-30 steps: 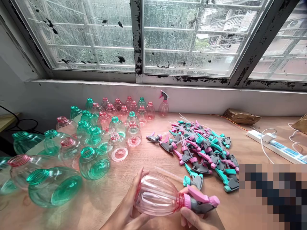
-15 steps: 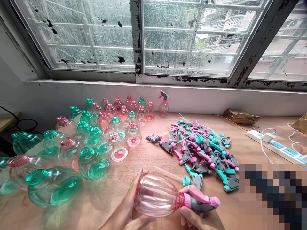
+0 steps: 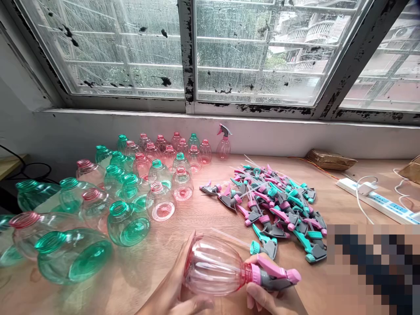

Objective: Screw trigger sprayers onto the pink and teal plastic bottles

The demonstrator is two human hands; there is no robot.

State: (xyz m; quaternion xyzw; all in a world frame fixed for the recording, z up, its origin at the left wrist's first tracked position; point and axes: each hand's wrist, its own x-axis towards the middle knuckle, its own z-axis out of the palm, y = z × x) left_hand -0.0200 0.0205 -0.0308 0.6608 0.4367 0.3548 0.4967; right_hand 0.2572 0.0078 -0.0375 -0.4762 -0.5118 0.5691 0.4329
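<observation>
A clear pink spray bottle (image 3: 215,266) lies sideways between my hands, low in the head view. My left hand (image 3: 180,280) cups its base, the thumb beneath it. At the neck, my right hand (image 3: 265,295) pinches the pink collar of the pink and grey trigger head (image 3: 278,275), which sits on the bottle's mouth. Just beyond, a green and grey trigger head (image 3: 264,247) rests on the table with its clear tube pointing left. How tightly the collar is screwed on, I cannot tell.
Several open green and pink bottles (image 3: 129,225) stand at the left. A pile of trigger heads (image 3: 272,197) spreads right of centre. By the wall stands one bottle with a sprayer (image 3: 224,144). A power strip (image 3: 377,199) and a brown package (image 3: 330,159) lie at the right.
My left thumb has shifted slightly under the bottle, and the bottle has turned a little. Everything else looks the same.
</observation>
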